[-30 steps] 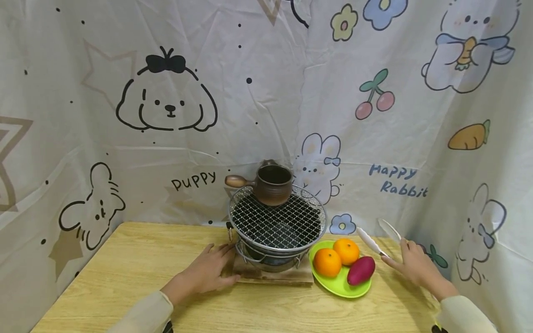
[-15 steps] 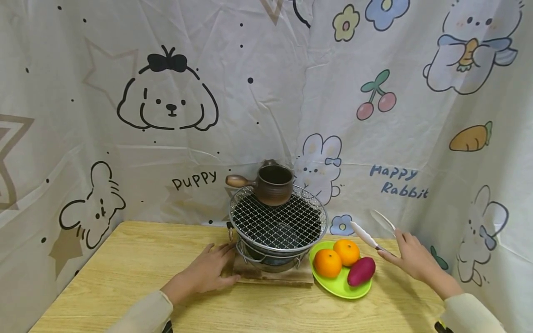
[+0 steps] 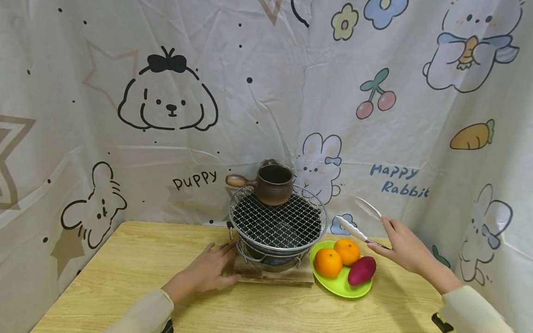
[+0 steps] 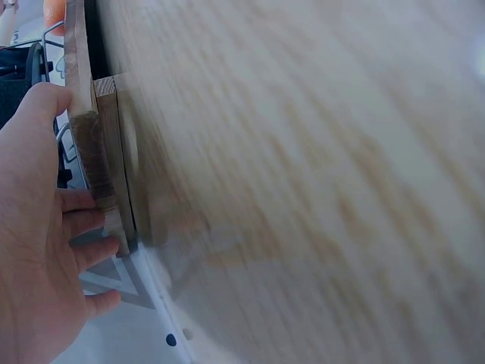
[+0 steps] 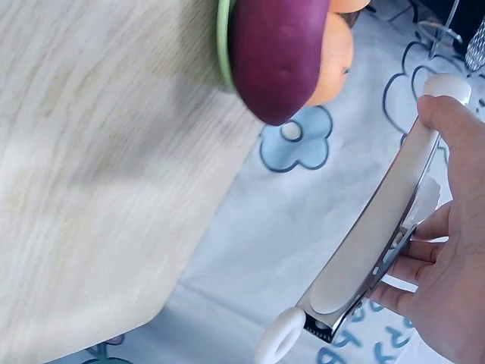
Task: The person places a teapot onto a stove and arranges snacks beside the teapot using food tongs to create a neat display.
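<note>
My right hand (image 3: 401, 247) holds white-tipped tongs (image 3: 351, 230), their arms spread, raised behind and right of a green plate (image 3: 339, 289). In the right wrist view, thumb and fingers press the tongs (image 5: 375, 220) from both sides. The plate bears two oranges (image 3: 328, 262) and a purple sweet potato (image 3: 362, 271). My left hand (image 3: 208, 270) rests at the left edge of a wooden board (image 3: 275, 276), fingers extended. In the left wrist view, its thumb and fingertips touch the board's edge (image 4: 91, 144). On that board stands a small round grill (image 3: 272, 259) topped by a wire mesh (image 3: 279, 226).
A brown clay pot (image 3: 272, 190) with a side handle (image 3: 236, 181) sits on the back of the mesh. A printed cloth (image 3: 250, 115) hangs behind and on both sides of the wooden table (image 3: 137, 277).
My right hand has lifted the tongs and brought them leftward, closer above the plate's back right. The left hand has stayed in place at the board.
</note>
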`<state>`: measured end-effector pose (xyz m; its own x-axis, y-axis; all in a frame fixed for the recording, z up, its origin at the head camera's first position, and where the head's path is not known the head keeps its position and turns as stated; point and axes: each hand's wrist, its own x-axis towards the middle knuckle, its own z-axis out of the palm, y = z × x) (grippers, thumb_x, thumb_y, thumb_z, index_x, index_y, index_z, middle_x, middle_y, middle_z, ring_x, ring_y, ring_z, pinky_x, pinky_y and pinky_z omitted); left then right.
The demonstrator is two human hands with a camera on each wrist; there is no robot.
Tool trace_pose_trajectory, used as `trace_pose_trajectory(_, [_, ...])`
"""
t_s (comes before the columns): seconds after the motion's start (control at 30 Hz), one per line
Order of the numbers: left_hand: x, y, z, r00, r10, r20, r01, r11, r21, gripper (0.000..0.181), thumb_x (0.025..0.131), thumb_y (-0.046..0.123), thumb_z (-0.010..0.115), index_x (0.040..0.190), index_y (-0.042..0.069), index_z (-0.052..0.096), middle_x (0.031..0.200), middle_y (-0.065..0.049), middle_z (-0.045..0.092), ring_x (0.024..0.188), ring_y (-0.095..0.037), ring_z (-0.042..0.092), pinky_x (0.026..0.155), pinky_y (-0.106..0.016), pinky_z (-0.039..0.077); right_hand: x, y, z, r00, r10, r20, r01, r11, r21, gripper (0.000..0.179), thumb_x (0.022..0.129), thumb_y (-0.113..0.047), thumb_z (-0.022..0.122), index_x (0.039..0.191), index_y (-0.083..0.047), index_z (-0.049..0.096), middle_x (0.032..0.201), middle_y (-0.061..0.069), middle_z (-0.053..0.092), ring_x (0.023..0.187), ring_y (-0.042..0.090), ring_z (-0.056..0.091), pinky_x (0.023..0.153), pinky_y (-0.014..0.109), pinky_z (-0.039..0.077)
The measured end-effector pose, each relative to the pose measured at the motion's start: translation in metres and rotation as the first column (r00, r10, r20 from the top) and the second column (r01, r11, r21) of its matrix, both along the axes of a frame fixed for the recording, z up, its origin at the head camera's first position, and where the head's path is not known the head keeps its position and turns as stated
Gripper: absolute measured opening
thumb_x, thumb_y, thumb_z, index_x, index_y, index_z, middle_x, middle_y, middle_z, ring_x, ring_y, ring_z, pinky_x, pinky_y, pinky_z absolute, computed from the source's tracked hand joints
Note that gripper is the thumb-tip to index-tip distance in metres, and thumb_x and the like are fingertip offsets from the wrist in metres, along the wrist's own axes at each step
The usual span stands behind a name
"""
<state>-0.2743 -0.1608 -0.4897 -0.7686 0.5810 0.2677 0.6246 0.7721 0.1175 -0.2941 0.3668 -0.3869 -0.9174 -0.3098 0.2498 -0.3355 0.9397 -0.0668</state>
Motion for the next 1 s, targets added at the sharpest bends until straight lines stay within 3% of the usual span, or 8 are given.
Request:
trace_pose_trajectory(0.5, [0.002, 0.0, 0.001, 1.0, 0.005, -0.01, -0.005, 1.0, -0.003, 0.081, 0.095, 0.059, 0.058, 0.149, 0.0, 0.049, 0.153, -0.017, 0.051, 0.137, -0.039, 0.052, 0.109, -0.067, 0.04, 0.011, -0.022, 0.014, 0.994, 0.1, -0.044, -0.096, 0.992, 0.076, 0.097, 0.091, -0.052, 0.071, 0.154, 0.01, 0.032, 0.136, 0.03, 0.051, 0.113, 0.04, 0.057, 0.096, 0.06, 0.053])
trace_pose_trajectory(1.0, [0.001, 0.001, 0.0, 1.0, 0.002, -0.021, -0.002, 1.0, -0.005, 0.079, 0.094, 0.057, 0.06, 0.147, -0.001, 0.05, 0.153, -0.018, 0.051, 0.135, -0.041, 0.054, 0.109, -0.068, 0.04, 0.008, -0.028, 0.027, 0.983, 0.178, -0.036, -0.17, 0.971, 0.167, 0.096, 0.085, -0.046, 0.079, 0.152, 0.009, 0.037, 0.124, 0.022, 0.056, 0.094, 0.026, 0.058, 0.082, 0.046, 0.058])
